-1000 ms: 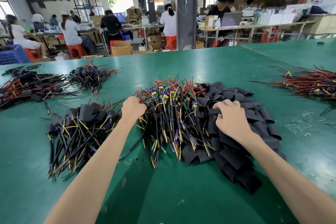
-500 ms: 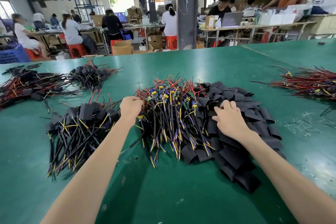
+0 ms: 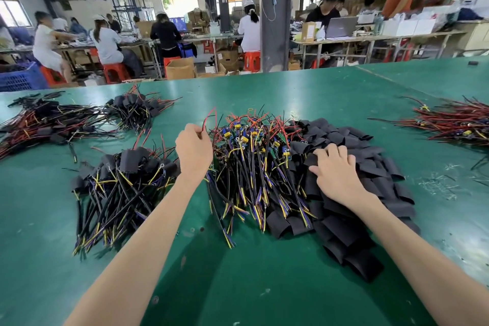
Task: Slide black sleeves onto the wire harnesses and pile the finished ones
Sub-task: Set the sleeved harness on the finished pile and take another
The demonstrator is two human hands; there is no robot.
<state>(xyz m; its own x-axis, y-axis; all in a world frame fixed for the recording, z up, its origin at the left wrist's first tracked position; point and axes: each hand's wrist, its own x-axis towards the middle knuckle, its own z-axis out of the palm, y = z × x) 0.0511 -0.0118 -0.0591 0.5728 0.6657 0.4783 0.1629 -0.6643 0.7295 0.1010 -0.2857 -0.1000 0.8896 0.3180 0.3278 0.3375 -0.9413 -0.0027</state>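
We note the left hand [image 3: 194,151] pinching a red wire [image 3: 205,120] at the left edge of the wire harnesses [image 3: 251,174], which lie between both hands. The right hand [image 3: 337,174] rests loose-fingered, gripping nothing, on the black sleeves [image 3: 367,167] beneath it. The finished harnesses [image 3: 119,182] lie just left of the left hand.

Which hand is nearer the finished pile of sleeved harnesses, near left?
Left. The left hand is just right of the finished pile, pinching a red wire; the right hand rests on the black sleeves, beyond the unsleeved harnesses.
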